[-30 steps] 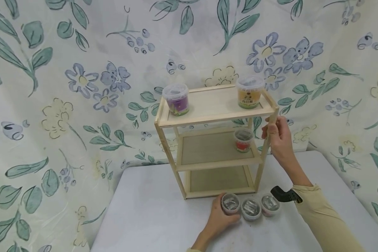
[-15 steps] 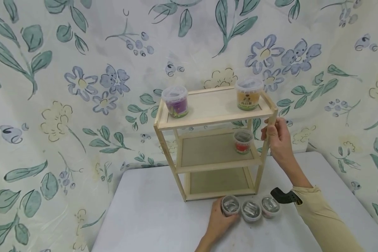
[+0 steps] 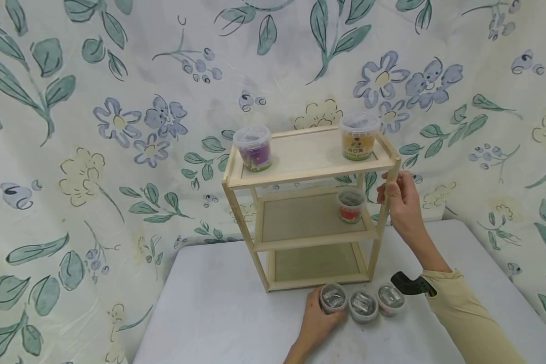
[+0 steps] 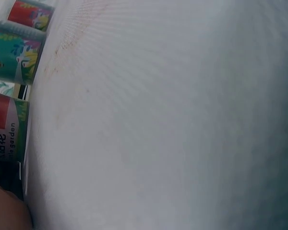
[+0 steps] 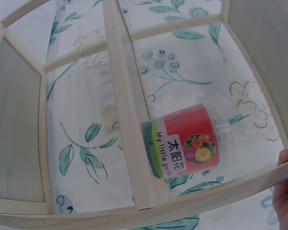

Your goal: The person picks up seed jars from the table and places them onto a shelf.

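Note:
A small wooden three-tier shelf stands on the white table. My right hand grips its front right post just under the top tier. On top stand a purple tub and an orange tub. A red tub sits on the middle tier, also in the right wrist view. Three lidded tubs lie in a row in front of the shelf. My left hand holds the leftmost tub, whose red label shows in the left wrist view.
The middle tub and right tub touch each other beside the held one. A floral cloth hangs behind and around the table. Bare tabletop lies to the left of the shelf.

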Tool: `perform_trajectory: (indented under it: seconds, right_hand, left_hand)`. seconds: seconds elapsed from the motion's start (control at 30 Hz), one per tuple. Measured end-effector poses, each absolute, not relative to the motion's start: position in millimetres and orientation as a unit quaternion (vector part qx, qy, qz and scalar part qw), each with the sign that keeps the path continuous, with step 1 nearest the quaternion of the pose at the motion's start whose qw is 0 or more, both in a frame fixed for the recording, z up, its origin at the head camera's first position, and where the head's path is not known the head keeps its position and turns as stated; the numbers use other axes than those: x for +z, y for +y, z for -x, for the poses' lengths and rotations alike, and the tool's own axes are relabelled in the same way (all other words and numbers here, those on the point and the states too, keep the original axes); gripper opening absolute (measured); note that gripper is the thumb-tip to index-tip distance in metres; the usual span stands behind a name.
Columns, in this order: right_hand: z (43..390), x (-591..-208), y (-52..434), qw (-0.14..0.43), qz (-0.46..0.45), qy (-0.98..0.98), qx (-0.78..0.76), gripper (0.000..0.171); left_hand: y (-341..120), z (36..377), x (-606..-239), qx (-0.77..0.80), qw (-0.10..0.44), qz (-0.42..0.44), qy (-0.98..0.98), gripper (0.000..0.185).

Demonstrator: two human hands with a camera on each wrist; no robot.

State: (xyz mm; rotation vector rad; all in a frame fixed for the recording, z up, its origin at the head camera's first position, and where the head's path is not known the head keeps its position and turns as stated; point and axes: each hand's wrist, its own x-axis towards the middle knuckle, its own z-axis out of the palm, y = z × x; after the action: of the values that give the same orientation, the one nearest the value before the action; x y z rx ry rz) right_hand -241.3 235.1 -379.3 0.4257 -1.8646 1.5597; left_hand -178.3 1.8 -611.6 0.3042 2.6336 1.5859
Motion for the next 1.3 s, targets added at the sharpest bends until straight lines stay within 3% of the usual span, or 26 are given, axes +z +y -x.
perform_trajectory:
  seconds: [1.07,1.3]
  right_hand:
    - [242,-378,233,0.338,-0.181,-0.69,0.614,0.025]
    - [242,-378,235,0.345,-0.186,-0.688,0.611,0.026]
  left_hand:
    - [-12,151,-599,0.525,0.059,-0.063,0.847,0.078]
    - [-18,149,-582,0.534,0.027,-0.066,0.842,0.073]
